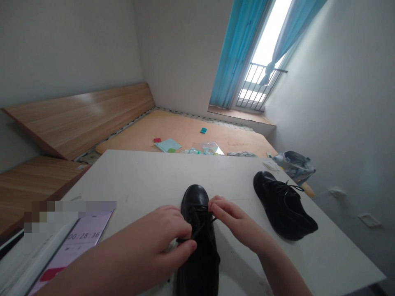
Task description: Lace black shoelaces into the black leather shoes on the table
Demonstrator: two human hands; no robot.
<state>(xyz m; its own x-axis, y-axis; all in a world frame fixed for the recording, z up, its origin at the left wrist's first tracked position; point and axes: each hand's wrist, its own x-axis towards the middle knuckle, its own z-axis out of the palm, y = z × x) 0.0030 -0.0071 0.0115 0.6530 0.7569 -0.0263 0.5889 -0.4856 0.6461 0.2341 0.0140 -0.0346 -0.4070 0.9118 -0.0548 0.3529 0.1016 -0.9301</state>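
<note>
A black lace-up shoe (197, 263) lies on the white table in front of me, its toe pointing away. My left hand (169, 236) is closed at the shoe's left side, with a black shoelace (202, 227) pinched between thumb and forefinger. On the other side, my right hand (226, 211) has its fingertips pressed together at the upper eyelets, where a lace end pokes out beneath them. What the right fingertips grip is partly hidden. Farther right stands a second black shoe (285, 207), its lace tied; neither hand touches it.
The white table (138, 176) spans the foreground. A phone (83, 234) showing a timer lies at left. Beyond the table is a bed (182, 121) with a light-blue folder (168, 145) and plastic packaging (211, 148). A plastic bag (294, 164) hangs by the right edge.
</note>
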